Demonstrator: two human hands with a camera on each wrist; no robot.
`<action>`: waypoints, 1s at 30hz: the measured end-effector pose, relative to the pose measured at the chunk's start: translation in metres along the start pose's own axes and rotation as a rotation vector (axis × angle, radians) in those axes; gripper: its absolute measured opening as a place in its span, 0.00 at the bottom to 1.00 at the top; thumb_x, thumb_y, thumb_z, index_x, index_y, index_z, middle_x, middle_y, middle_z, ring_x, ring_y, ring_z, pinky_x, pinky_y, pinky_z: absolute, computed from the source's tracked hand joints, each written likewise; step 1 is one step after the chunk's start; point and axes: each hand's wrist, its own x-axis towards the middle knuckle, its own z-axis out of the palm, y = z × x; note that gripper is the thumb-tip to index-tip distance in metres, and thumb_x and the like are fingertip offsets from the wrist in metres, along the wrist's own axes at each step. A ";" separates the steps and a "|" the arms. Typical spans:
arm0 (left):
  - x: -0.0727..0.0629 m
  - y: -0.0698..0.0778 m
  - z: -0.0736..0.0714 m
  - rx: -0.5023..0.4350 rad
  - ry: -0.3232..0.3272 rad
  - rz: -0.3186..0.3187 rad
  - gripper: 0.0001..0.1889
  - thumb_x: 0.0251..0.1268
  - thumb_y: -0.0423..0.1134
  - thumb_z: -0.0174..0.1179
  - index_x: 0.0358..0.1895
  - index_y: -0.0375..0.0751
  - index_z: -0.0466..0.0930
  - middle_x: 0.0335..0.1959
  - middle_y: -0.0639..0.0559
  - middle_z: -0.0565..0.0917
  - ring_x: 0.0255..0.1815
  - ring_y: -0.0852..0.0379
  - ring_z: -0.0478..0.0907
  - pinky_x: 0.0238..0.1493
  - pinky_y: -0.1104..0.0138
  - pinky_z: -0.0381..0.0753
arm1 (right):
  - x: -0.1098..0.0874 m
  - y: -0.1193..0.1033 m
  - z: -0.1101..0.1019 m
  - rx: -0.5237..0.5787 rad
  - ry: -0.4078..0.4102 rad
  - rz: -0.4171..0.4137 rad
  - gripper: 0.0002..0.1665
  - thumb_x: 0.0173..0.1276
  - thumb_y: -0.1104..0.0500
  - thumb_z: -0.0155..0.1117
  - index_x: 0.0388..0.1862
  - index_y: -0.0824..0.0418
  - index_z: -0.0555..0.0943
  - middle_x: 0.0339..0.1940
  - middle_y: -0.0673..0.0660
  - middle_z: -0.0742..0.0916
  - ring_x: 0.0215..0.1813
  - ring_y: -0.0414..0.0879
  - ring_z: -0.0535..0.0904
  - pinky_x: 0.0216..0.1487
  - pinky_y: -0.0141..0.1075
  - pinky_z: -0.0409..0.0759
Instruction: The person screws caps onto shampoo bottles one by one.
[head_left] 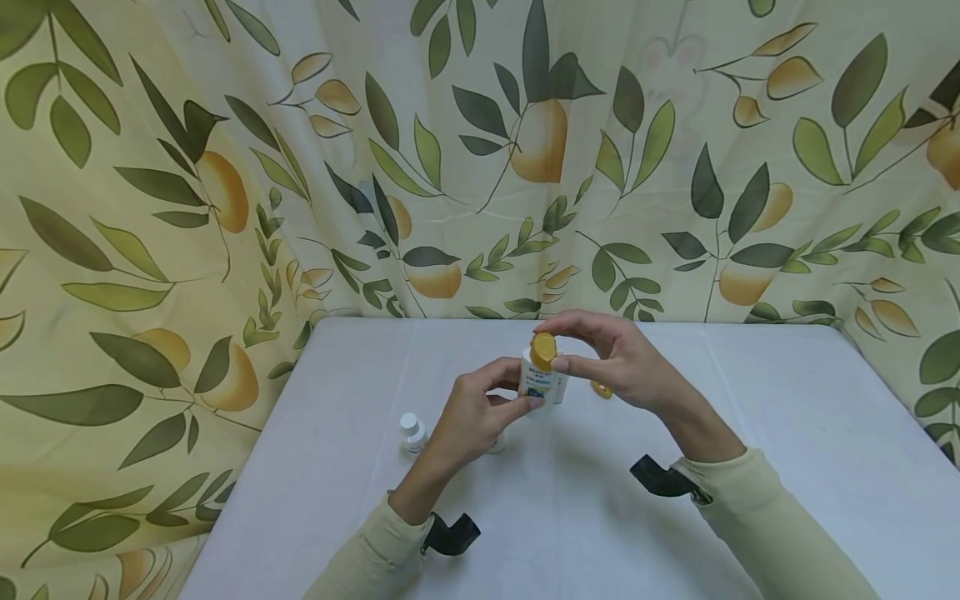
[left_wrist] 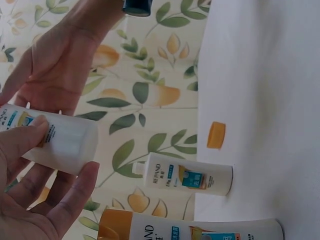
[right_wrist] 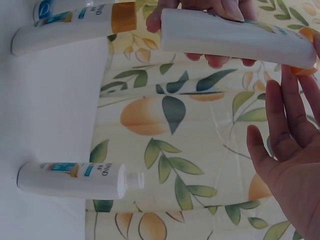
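Observation:
My left hand (head_left: 480, 408) grips a white bottle (head_left: 534, 382) with a printed label and holds it tilted above the table. Thumb and fingers of my right hand (head_left: 618, 362) pinch the orange cap (head_left: 544, 352) at the bottle's top. In the right wrist view, the held bottle's plain white side (right_wrist: 220, 37) faces the camera. Behind it in the head view, partly hidden, stands a white bottle (head_left: 560, 389); the left wrist view shows this bottle (left_wrist: 187, 175) with a bare narrow neck. A loose orange cap (head_left: 602, 390) lies on the table beside it.
A small bottle with a white cap (head_left: 412, 433) stands left of my left hand. Another bottle, mostly hidden by that hand, shows its orange cap (left_wrist: 115, 225) in the left wrist view. A fruit-patterned curtain (head_left: 480, 208) hangs behind the white-covered table (head_left: 337, 367).

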 end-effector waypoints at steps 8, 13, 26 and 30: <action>0.000 0.001 0.002 0.011 0.046 0.029 0.20 0.62 0.30 0.71 0.58 0.39 0.81 0.50 0.47 0.87 0.49 0.54 0.85 0.44 0.69 0.88 | 0.000 -0.001 0.004 -0.032 0.064 0.007 0.21 0.65 0.70 0.71 0.56 0.63 0.82 0.56 0.54 0.85 0.66 0.46 0.76 0.75 0.62 0.61; 0.000 0.002 0.004 0.013 0.070 0.023 0.20 0.62 0.31 0.71 0.57 0.39 0.81 0.50 0.47 0.87 0.49 0.54 0.85 0.44 0.70 0.88 | 0.000 -0.001 0.006 -0.054 0.101 0.014 0.20 0.65 0.68 0.72 0.56 0.61 0.82 0.55 0.54 0.85 0.65 0.45 0.76 0.76 0.63 0.60; 0.004 0.002 0.003 -0.003 0.058 0.003 0.22 0.61 0.30 0.72 0.58 0.40 0.78 0.51 0.48 0.86 0.51 0.55 0.85 0.47 0.70 0.87 | 0.001 -0.004 0.001 -0.007 0.034 0.064 0.22 0.68 0.66 0.70 0.60 0.58 0.81 0.60 0.53 0.84 0.70 0.48 0.75 0.76 0.56 0.64; 0.005 0.000 0.003 -0.033 0.071 0.000 0.21 0.60 0.29 0.72 0.56 0.39 0.79 0.52 0.47 0.86 0.51 0.54 0.85 0.49 0.67 0.87 | 0.000 -0.005 0.001 0.007 0.040 0.066 0.22 0.68 0.66 0.69 0.61 0.59 0.81 0.61 0.54 0.84 0.71 0.48 0.74 0.77 0.57 0.63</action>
